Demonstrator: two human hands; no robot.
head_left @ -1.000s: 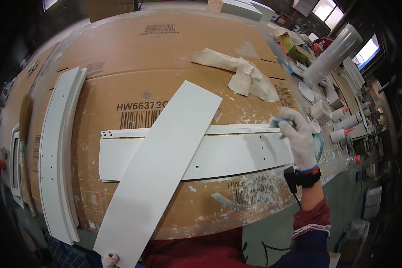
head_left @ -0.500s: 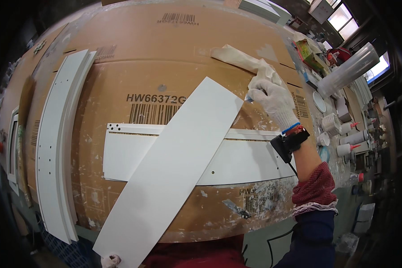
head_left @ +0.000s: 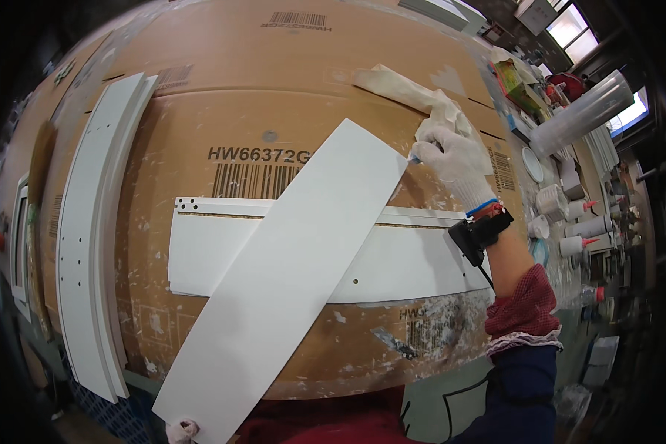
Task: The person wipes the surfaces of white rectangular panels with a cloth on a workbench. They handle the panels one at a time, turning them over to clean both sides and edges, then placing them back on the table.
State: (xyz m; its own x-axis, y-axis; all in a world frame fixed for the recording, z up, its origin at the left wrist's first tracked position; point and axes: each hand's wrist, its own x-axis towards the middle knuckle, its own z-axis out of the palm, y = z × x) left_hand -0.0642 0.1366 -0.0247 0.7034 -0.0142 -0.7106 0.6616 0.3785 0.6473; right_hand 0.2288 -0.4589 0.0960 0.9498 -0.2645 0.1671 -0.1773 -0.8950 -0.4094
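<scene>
The long white board [head_left: 288, 274] looks smooth and matt, like painted wood. The worktop [head_left: 200, 96] is covered in brown corrugated cardboard, dull and flecked with dried white paint. The right hand [head_left: 455, 159] wears a knitted white cloth glove beside a crumpled rag [head_left: 399, 85].

I am wearing a white knit glove on my right grip [head_left: 451, 152], a black wrist device [head_left: 479, 233], and red-patterned cuff over navy sleeve.

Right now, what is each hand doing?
Left hand: gripping the near end of the long white panel.
Right hand: gloved, closed on a white rag at the panel's far end.
</scene>
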